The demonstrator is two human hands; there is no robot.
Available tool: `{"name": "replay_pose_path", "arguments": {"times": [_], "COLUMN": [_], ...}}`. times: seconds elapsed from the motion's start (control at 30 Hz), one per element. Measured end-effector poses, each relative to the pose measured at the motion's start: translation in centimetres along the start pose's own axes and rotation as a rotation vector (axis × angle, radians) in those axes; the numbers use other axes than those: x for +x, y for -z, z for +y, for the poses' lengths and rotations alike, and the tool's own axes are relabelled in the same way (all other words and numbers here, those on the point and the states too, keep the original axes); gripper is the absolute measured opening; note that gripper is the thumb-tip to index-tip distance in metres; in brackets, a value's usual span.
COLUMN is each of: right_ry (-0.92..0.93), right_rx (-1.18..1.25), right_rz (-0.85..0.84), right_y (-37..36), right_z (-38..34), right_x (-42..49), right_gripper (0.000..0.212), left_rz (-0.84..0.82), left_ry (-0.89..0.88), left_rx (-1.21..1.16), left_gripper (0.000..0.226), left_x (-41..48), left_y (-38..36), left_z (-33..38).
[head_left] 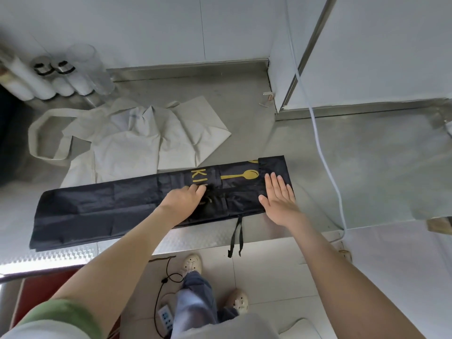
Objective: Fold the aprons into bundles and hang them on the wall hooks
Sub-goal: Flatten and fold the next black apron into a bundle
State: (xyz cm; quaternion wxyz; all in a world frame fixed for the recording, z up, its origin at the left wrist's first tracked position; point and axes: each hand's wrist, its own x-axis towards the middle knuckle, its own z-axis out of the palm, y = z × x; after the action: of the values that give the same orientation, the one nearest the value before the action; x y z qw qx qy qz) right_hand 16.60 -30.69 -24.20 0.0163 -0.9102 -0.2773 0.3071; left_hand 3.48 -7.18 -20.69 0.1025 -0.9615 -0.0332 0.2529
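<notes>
White rolls [22, 79] and two steel-capped containers [64, 67] sit at ten o'clock on the steel counter [367, 167]. A white cable [322, 157] hangs at three o'clock. A power strip [166, 316] lies on the floor at six.

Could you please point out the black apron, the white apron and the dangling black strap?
black apron [97, 206], head view, its folded left half.
white apron [127, 148], head view, its crumpled middle.
black strap [238, 222], head view, just below the apron's edge.
</notes>
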Motion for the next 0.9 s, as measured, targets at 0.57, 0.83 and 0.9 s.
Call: {"name": "replay_pose_path", "arguments": {"times": [0.57, 0.83, 0.9], "right_ry": [0.345, 0.313, 0.312], "right_rx": [0.172, 0.219, 0.209], "right_rz": [0.07, 0.069, 0.088], "right_y": [2.7, 3.8, 3.9], "right_z": [-9.7, -13.3, -13.7], "right_x": [-1.3, -0.3, 0.1], "right_gripper": [0.046, 0.047, 0.047], "left_rz": [-0.418, -0.404, -0.409], "left_ry": [0.126, 0.068, 0.078], "left_rx": [-1.238, -1.538, -1.624], "left_gripper": [0.025, 0.017, 0.012], "left_x": [-1.3, -2.2, -2.3], "left_y": [1.6, 1.9, 2.0], "left_z": [-5.1, -7.5, -7.7]}}
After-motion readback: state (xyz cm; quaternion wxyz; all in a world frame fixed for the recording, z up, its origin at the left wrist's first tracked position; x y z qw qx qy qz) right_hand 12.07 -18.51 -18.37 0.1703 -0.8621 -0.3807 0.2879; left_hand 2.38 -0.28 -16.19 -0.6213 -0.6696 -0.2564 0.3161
